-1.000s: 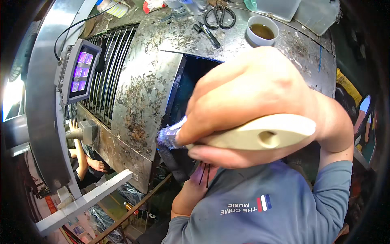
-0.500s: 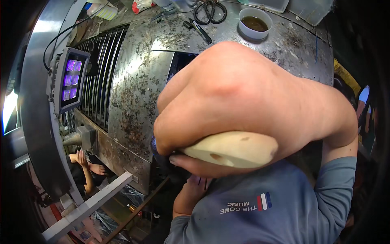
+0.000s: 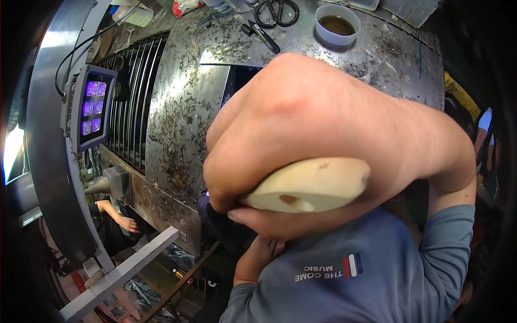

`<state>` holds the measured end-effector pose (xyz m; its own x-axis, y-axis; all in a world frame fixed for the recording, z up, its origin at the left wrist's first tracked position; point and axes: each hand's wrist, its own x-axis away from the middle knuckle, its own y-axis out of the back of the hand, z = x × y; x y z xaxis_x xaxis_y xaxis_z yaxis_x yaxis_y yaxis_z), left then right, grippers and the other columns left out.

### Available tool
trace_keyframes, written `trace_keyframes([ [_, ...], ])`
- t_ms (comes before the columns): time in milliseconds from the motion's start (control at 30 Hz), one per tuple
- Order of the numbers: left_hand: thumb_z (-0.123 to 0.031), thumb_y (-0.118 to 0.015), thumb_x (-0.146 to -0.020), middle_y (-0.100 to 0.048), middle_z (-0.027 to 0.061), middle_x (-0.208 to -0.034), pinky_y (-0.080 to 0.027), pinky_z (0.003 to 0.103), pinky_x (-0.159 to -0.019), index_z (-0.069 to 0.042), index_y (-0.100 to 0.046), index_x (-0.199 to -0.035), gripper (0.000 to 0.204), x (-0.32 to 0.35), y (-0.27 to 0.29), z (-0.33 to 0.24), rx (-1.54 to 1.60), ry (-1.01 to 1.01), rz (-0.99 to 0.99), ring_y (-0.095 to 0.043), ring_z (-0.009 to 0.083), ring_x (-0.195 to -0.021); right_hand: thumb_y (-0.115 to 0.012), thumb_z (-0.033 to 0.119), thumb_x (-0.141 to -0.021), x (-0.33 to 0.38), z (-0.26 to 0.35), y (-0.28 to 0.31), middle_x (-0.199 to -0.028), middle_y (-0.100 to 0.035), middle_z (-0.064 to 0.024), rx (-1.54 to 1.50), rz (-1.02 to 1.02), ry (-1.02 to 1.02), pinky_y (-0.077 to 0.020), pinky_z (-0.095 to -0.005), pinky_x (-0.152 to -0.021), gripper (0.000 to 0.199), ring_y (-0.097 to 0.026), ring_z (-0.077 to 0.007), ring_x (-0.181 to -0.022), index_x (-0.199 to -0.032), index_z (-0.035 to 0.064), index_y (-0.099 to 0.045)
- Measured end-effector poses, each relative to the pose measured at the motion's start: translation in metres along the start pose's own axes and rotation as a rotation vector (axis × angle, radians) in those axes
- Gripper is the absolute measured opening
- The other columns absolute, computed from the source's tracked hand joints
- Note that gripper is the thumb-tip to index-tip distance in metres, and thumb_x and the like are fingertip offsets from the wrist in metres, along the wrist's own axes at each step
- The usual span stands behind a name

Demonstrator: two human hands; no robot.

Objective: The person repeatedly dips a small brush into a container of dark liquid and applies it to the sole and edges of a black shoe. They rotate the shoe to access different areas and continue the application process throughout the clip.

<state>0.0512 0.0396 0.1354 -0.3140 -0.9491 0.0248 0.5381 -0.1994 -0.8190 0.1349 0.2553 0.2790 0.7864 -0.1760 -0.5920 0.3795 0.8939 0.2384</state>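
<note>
My right hand is large and close in the middle of the view, its fingers wrapped round a pale wooden handle. The handle's rounded butt end, with a hole in it, shows between the palm and the thumb. What the handle is fixed to is hidden behind the hand. Of my left hand, just the wrist and the part next to it show below the right hand; its fingers are hidden. Beside it, under my right knuckles, is something dark with a purple-lit edge, too covered to name.
A metal bench carries a white bowl of brown liquid, black-handled scissors and a black marker. A purple-lit lamp hangs by a post at left. Beyond the bench's left edge is another person's hand.
The wooden handle has tilted and moved slightly up with my right hand, showing more of its hole. At left, the other person's raised hand has gone down.
</note>
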Motion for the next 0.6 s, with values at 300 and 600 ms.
trace_keyframes([
  [300, -0.03, -0.064, -0.099, -0.072, 0.0128, -0.11, -0.061, 0.029, -0.061, 0.0, -0.06, -0.127, 0.041, 0.0, 0.005, 0.003, 0.027, 0.048, 0.049, -0.075, 0.0223, -0.08, -0.067, 0.014, -0.071, 0.006, -0.01, -0.01, -0.062, -0.062, -0.0176, -0.033, -0.036, 0.058, -0.0546, -0.0441, -0.059, 0.012, -0.065, -0.0378, -0.061, -0.069, 0.0016, -0.068],
  [600, -0.028, -0.063, -0.1, -0.073, 0.013, -0.108, -0.062, 0.029, -0.061, 0.001, -0.061, -0.125, 0.038, -0.003, 0.006, 0.004, 0.05, 0.083, 0.095, -0.075, 0.0226, -0.078, -0.07, 0.014, -0.071, 0.008, -0.013, -0.016, -0.065, -0.064, -0.0174, -0.112, -0.038, 0.006, -0.0538, -0.0446, -0.061, 0.01, -0.066, -0.0375, -0.065, -0.072, 0.0043, -0.07],
])
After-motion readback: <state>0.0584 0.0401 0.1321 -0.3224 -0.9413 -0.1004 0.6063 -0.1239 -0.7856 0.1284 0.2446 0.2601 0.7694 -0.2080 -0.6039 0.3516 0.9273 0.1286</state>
